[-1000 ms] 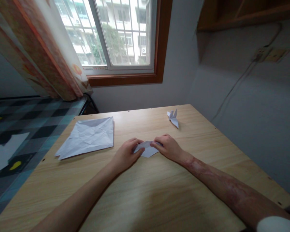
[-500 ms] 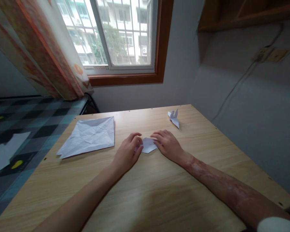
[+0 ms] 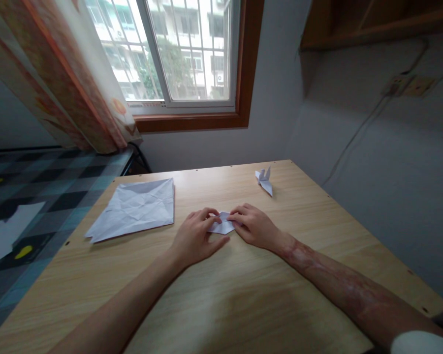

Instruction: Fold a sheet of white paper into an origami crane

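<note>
A small folded piece of white paper (image 3: pixel 223 227) lies flat near the middle of the wooden table (image 3: pixel 243 295). My left hand (image 3: pixel 195 238) rests on its left part, fingers curled and pressing down on it. My right hand (image 3: pixel 254 227) covers its right end, fingertips pinched on the paper's top edge. Only the strip of paper between the two hands shows.
A stack of creased white sheets (image 3: pixel 135 209) lies at the table's back left. A finished white paper figure (image 3: pixel 265 181) stands at the back right. A bed with a checked cover (image 3: pixel 40 191) adjoins the left edge; a wall runs along the right.
The paper shows smaller and flatter than a second ago. My left hand has slid further onto it and both hands have drawn closer together.
</note>
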Tool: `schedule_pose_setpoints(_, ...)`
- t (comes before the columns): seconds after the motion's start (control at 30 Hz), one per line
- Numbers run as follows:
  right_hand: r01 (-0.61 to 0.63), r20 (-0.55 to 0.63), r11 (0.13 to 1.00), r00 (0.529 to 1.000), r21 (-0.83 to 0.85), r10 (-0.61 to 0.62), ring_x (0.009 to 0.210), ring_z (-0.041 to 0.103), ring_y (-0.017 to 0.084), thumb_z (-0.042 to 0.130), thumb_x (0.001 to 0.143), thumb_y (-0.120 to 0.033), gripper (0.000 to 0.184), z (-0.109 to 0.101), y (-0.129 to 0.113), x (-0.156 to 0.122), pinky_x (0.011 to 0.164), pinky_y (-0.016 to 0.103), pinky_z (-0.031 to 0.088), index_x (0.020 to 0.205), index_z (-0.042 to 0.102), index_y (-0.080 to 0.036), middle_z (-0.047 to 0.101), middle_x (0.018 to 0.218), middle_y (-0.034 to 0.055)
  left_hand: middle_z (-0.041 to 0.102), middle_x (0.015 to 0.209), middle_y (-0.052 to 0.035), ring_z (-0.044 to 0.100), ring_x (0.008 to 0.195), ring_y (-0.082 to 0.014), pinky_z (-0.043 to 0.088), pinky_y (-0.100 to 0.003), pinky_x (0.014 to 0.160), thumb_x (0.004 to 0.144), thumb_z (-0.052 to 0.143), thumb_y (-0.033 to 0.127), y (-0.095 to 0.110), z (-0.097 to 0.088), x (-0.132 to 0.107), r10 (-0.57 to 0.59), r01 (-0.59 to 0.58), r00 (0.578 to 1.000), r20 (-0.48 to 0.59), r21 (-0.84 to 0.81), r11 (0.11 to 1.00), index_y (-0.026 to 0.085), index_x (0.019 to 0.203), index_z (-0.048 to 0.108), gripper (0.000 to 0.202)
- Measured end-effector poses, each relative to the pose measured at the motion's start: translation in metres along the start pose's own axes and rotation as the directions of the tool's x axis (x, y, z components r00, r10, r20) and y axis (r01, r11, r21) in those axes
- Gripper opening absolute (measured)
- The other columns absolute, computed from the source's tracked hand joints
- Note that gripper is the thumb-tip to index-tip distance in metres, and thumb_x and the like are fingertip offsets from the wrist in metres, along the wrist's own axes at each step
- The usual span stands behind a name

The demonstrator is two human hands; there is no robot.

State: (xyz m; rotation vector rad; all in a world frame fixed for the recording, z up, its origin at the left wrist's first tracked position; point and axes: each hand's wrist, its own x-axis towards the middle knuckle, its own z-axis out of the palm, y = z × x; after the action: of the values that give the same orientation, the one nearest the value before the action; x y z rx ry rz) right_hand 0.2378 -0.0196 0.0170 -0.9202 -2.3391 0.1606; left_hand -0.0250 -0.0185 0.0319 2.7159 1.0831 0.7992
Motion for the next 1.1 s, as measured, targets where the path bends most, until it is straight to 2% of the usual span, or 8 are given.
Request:
schedule_pose_setpoints(0.13, 0.003, 0.014, 1.000, 1.000, -0.022, -0.002, 0.109, 0.068, 0.030, 0.074, 0.105, -0.037, 0.025, -0.002, -0.003, -0.001, 0.102, 0.048, 0.056, 0.124, 0.078, -0.022, 0.076, 0.122, 0.0119, 0.073, 0.133, -0.0112, 0.076, 0.104, -0.0263, 0.058, -0.044, 0.096, 0.102, 0.074, 0.047, -0.003, 0.000, 0.001, 0.004, -0.004, 1.000, -0.006, -0.037, 0.999, 0.024, 0.109, 0.079, 0.025)
schedule_pose_setpoints(0.2, 0.007, 0.009, 0.999, 1.000, -0.036, -0.006, 0.108, 0.068, 0.029, 0.073, 0.106, -0.040, 0.024, -0.003, -0.002, -0.001, 0.101, 0.047, 0.056, 0.121, 0.079, -0.023, 0.077, 0.121, 0.0116, 0.074, 0.132, -0.0110, 0.077, 0.101, -0.0238, 0.059, -0.040, 0.091, 0.107, 0.067, 0.044, -0.004, 0.000, 0.001, -0.004, 0.004, 1.000, -0.002, -0.078, 0.997, 0.024, 0.104, 0.081, 0.025)
schedule_pose_setpoints(0.37, 0.010, -0.010, 0.999, 1.000, -0.052, -0.011, 0.104, 0.069, 0.026, 0.064, 0.112, -0.030, 0.019, -0.001, 0.001, 0.000, 0.097, 0.044, 0.056, 0.113, 0.083, -0.026, 0.080, 0.115, 0.0081, 0.079, 0.115, -0.0094, 0.075, 0.097, -0.0230, 0.059, -0.038, 0.090, 0.108, 0.064, 0.037, -0.006, 0.000, 0.004, -0.058, 0.059, 0.998, 0.008, -0.172, 0.983, 0.023, 0.096, 0.081, 0.025)
schedule_pose_setpoints(0.57, -0.033, -0.043, 0.998, 0.998, 0.059, 0.035, 0.104, 0.071, 0.024, 0.072, 0.107, -0.024, 0.010, 0.005, 0.009, -0.001, 0.099, 0.042, 0.056, 0.108, 0.083, -0.026, 0.081, 0.114, 0.0063, 0.078, 0.107, -0.0075, 0.073, 0.085, -0.0194, 0.058, -0.032, 0.079, 0.104, 0.066, 0.031, -0.008, 0.001, 0.006, -0.140, 0.146, 0.989, 0.043, -0.290, 0.946, 0.023, 0.104, 0.079, 0.016)
schedule_pose_setpoints(0.7, -0.046, -0.047, 0.995, 0.998, 0.090, 0.051, 0.109, 0.070, 0.025, 0.075, 0.105, -0.023, 0.009, 0.004, 0.010, -0.001, 0.101, 0.043, 0.056, 0.109, 0.082, -0.026, 0.079, 0.115, 0.0068, 0.079, 0.112, -0.0094, 0.074, 0.102, -0.0244, 0.058, -0.039, 0.094, 0.106, 0.061, 0.026, -0.009, 0.002, 0.006, -0.030, 0.036, 0.999, 0.028, -0.252, 0.967, 0.025, 0.106, 0.083, 0.022)
schedule_pose_setpoints(0.8, -0.061, -0.053, 0.993, 0.996, 0.104, 0.066, 0.116, 0.069, 0.027, 0.075, 0.104, -0.024, 0.015, 0.003, 0.009, 0.000, 0.106, 0.046, 0.057, 0.119, 0.079, -0.025, 0.078, 0.124, 0.0089, 0.081, 0.116, -0.0097, 0.073, 0.107, -0.0268, 0.056, -0.045, 0.100, 0.105, 0.059, 0.021, -0.008, 0.003, 0.005, 0.053, -0.046, 0.998, 0.036, -0.173, 0.984, 0.027, 0.113, 0.085, 0.028)
schedule_pose_setpoints(0.93, -0.126, -0.043, 0.974, 0.990, 0.188, 0.136, 0.128, 0.069, 0.029, 0.075, 0.103, -0.023, 0.046, 0.005, 0.008, 0.000, 0.114, 0.050, 0.055, 0.147, 0.065, -0.021, 0.075, 0.140, 0.0142, 0.080, 0.119, -0.0100, 0.073, 0.106, -0.0265, 0.057, -0.045, 0.099, 0.106, 0.060, 0.023, -0.006, 0.004, 0.005, 0.063, -0.056, 0.998, 0.029, -0.180, 0.982, 0.029, 0.114, 0.086, 0.028)
schedule_pose_setpoints(1.1, -0.117, 0.009, 0.972, 0.993, 0.205, 0.118, 0.135, 0.068, 0.029, 0.068, 0.107, -0.023, 0.047, 0.006, 0.010, -0.002, 0.118, 0.049, 0.053, 0.153, 0.061, -0.022, 0.073, 0.147, 0.0137, 0.081, 0.115, -0.0104, 0.075, 0.105, -0.0250, 0.059, -0.041, 0.095, 0.106, 0.063, 0.026, -0.010, 0.007, 0.004, 0.016, -0.010, 1.000, 0.022, -0.254, 0.967, 0.027, 0.109, 0.087, 0.023)
